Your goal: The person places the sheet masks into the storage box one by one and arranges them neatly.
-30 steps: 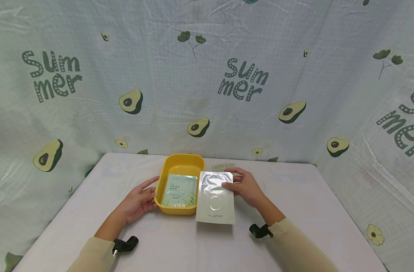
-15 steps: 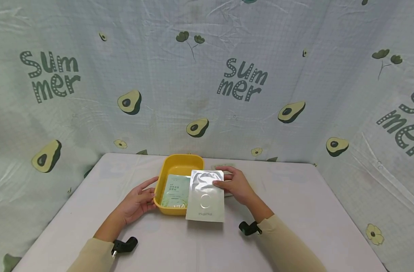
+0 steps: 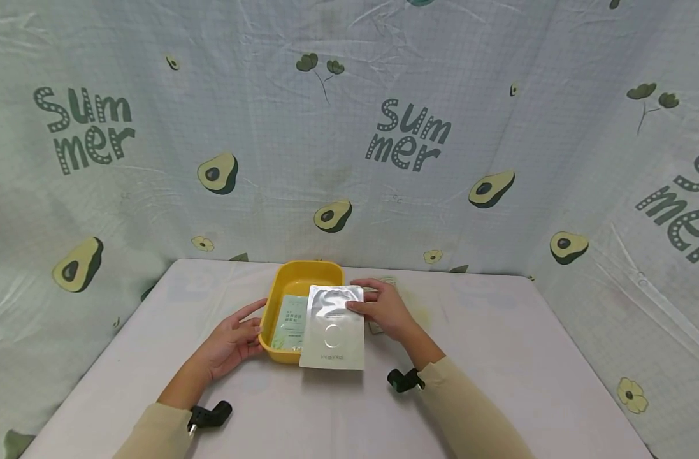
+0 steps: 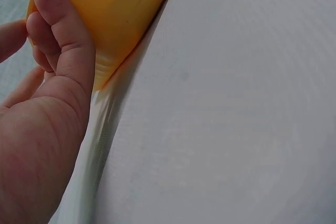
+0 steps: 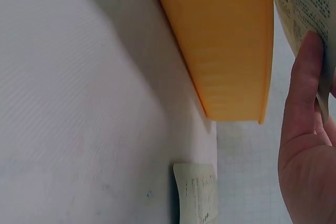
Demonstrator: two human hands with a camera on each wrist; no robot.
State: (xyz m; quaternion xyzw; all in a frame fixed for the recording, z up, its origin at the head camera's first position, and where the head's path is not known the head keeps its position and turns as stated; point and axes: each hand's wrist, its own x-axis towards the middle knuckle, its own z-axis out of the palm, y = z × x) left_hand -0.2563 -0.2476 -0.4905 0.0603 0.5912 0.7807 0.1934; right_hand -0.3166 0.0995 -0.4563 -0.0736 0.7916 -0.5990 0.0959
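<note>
My left hand [image 3: 231, 344] is at the left side of a yellow plastic tray [image 3: 313, 271] and holds its rim with bent fingers. In the left wrist view, a fingertip lies against the tray's outer wall [image 4: 115, 14]. A pale green facial mask packet [image 3: 290, 322] lies in the tray, its right part covered. My right hand [image 3: 385, 309] pinches a silver-white facial mask packet [image 3: 332, 338] by its right edge, thumb on the face. This packet overhangs the tray's right side. In the right wrist view, its printed back [image 5: 304, 3] faces the camera.
A pale printed packet [image 5: 195, 195] lies on the table right of the tray, partly behind my right hand in the head view. The white-covered table [image 3: 481, 357] spreads around. A patterned cloth [image 3: 412, 210] hangs behind it. Each wrist carries a small black camera [image 3: 211, 415].
My right hand has moved left with the silver-white packet, which covers more of the tray and the green packet. My left hand and the tray have stayed in place.
</note>
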